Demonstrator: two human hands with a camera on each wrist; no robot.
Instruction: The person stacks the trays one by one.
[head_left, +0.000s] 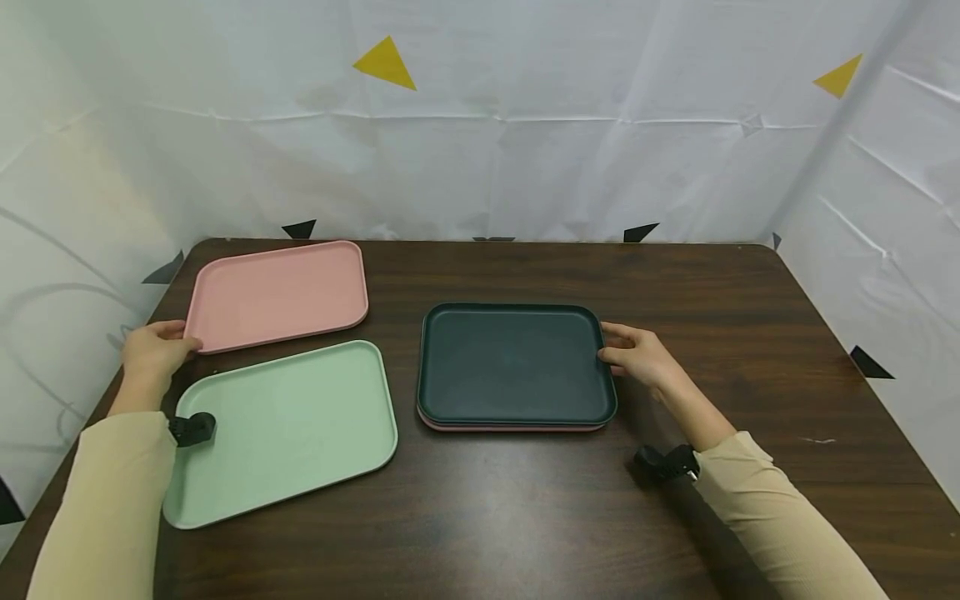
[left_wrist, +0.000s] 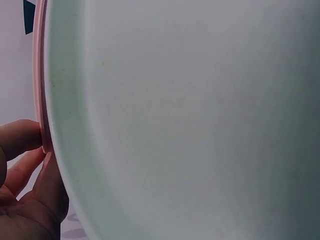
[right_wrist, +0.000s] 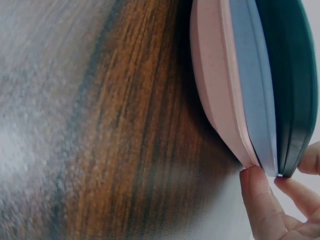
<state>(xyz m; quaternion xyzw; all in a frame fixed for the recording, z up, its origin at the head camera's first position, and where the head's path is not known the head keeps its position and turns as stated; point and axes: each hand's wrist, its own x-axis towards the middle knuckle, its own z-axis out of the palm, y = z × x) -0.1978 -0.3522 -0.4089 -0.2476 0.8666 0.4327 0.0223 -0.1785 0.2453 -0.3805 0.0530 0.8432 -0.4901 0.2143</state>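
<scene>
My left hand pinches the near left corner of a pink rectangular tray, thumb on the rim. A larger light green tray lies in front of it and fills most of the left wrist view. At the middle of the table is a stack with a dark green tray on top. The right wrist view shows a blue tray and a pale pink tray beneath it. My right hand holds the stack's right edge, with the thumb at the dark tray and fingertips along the lower rims.
The trays lie on a dark brown wooden table. White sheeting hangs behind and at both sides, with yellow and black triangles on it. Black wrist cameras are worn on both arms; the left one overlaps the light green tray.
</scene>
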